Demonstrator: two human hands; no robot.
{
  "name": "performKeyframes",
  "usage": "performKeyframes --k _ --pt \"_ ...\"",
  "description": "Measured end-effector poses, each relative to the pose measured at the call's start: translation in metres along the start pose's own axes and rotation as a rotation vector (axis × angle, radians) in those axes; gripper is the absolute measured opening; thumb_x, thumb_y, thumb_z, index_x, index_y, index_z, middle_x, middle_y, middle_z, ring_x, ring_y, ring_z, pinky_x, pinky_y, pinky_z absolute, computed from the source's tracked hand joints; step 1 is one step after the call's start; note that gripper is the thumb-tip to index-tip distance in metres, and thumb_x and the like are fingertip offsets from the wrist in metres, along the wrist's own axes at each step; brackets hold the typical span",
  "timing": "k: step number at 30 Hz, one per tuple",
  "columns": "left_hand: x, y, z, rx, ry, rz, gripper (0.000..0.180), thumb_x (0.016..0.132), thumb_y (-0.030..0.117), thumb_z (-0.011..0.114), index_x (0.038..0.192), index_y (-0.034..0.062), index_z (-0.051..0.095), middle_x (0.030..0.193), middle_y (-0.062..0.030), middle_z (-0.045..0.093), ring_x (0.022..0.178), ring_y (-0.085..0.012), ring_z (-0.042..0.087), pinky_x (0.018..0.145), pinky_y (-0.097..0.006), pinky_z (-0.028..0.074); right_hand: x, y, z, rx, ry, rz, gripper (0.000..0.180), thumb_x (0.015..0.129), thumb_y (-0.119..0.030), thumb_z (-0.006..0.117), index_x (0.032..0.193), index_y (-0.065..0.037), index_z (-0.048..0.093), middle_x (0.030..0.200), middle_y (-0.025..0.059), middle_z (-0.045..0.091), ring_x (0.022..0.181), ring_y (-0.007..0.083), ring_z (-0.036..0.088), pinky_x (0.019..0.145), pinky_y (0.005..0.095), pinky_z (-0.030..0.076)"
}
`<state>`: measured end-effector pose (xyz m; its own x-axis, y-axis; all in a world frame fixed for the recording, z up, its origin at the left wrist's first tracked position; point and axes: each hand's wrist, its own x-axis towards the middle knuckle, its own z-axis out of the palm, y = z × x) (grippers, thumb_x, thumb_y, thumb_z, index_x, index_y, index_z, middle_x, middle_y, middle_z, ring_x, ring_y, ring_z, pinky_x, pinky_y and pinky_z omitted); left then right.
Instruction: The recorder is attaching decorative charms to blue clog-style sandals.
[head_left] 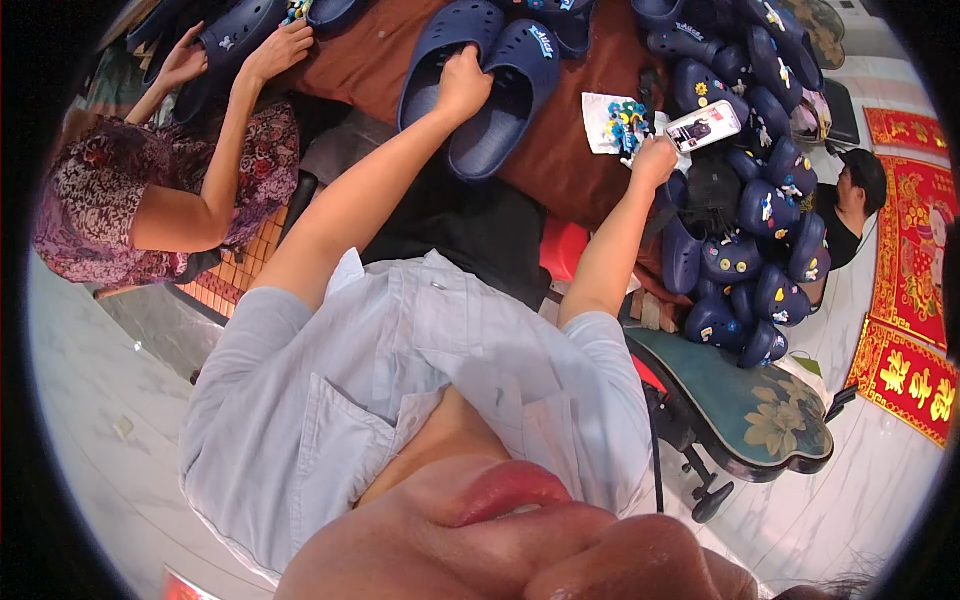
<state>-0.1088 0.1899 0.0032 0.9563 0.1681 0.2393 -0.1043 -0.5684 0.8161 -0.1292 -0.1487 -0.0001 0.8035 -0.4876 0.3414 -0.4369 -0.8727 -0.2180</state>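
My left hand (464, 88) is closed on a pair of navy clogs (495, 140), fingers at the inner edges where the two shoes meet. The clogs have holes in their uppers, and the right one bears a white-and-blue lettered charm. My right hand (655, 162) is at the edge of a small heap of colourful shoe charms (627, 122) on a white sheet (597, 108). Its fingers are bent together, and what they hold, if anything, is too small to make out. Just beside that hand is a white phone (703, 126) with its screen lit.
A brown-covered surface (350, 75) lies under the work. Many decorated navy clogs (770, 210) are piled at right. At left, a co-worker's hand (280, 50) is by more clogs and charms. A green floral-patterned seat (740, 410) stands at lower right; another person (850, 205) is beyond the pile.
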Motion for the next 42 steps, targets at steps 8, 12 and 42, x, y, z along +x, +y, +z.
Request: performKeyframes --k 8,12,42 --pt "-0.002 -0.006 0.004 0.012 0.004 0.005 0.037 0.072 0.010 0.066 0.103 -0.0078 0.055 0.104 -0.0324 0.059 0.103 -0.0474 0.055 0.089 -0.048 0.045 -0.018 0.005 -0.010 0.172 0.189 -0.149 0.022 0.082 -0.008 0.056 0.098 0.001 0.067 0.091 0.0222 0.066 0.087 0.0388 0.061 0.078 0.0476 0.047" --pt "0.005 -0.022 0.014 0.016 0.054 0.041 0.033 0.071 0.010 0.063 0.098 -0.0074 0.056 0.100 -0.0332 0.059 0.095 -0.0503 0.056 0.086 -0.050 0.046 -0.055 -0.003 -0.026 0.362 0.358 -0.233 0.021 0.081 -0.004 0.056 0.099 0.001 0.066 0.094 0.0200 0.065 0.088 0.0375 0.056 0.080 0.0451 0.043" --pt "0.065 -0.064 0.000 0.395 -0.025 0.070 0.050 0.074 0.023 0.070 0.106 -0.0118 0.054 0.108 -0.0309 0.060 0.104 -0.0434 0.059 0.088 -0.043 0.046 -0.133 0.030 -0.016 0.766 0.530 -0.094 0.011 0.080 0.001 0.057 0.090 -0.001 0.060 0.090 0.0155 0.062 0.091 0.0348 0.055 0.082 0.0419 0.044"
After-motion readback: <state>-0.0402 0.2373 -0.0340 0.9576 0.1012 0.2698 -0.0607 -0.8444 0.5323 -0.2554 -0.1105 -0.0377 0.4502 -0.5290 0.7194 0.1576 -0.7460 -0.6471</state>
